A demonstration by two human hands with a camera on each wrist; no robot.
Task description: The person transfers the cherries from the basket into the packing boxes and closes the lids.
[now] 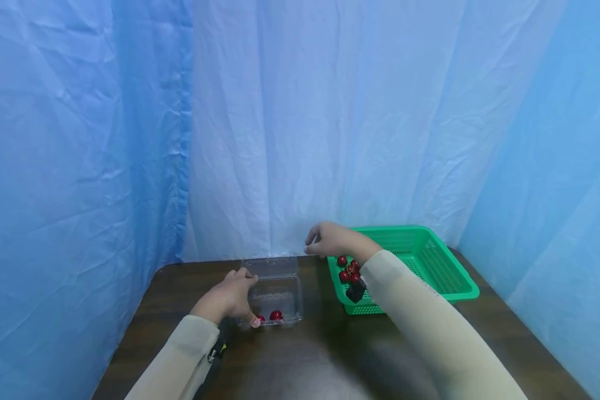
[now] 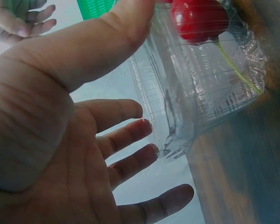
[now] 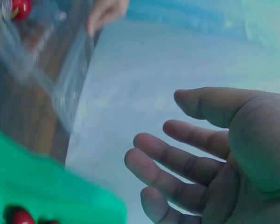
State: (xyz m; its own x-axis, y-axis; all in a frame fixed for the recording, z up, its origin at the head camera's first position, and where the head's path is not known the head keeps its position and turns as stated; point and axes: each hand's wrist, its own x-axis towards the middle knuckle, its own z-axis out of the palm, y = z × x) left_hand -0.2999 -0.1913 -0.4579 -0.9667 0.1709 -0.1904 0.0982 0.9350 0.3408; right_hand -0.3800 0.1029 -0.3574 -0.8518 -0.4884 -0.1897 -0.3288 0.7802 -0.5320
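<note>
Blue curtains [image 1: 305,111] stand around a dark table [image 1: 290,361]. On it, 2 cherries [image 1: 276,315] lie inside the clear box [image 1: 275,284], near its front wall. The left hand [image 1: 234,295] is spread wide and touches this box at its left side. The right hand [image 1: 337,240], fingers loosely apart, hangs near the green basket [image 1: 464,284], where more cherries lie at left.

From the head, the table [image 1: 290,361] is viewed toward its far edge [image 1: 312,262]; the clear box [image 2: 212,86] is shared by both wrist views, closer in the left.
</note>
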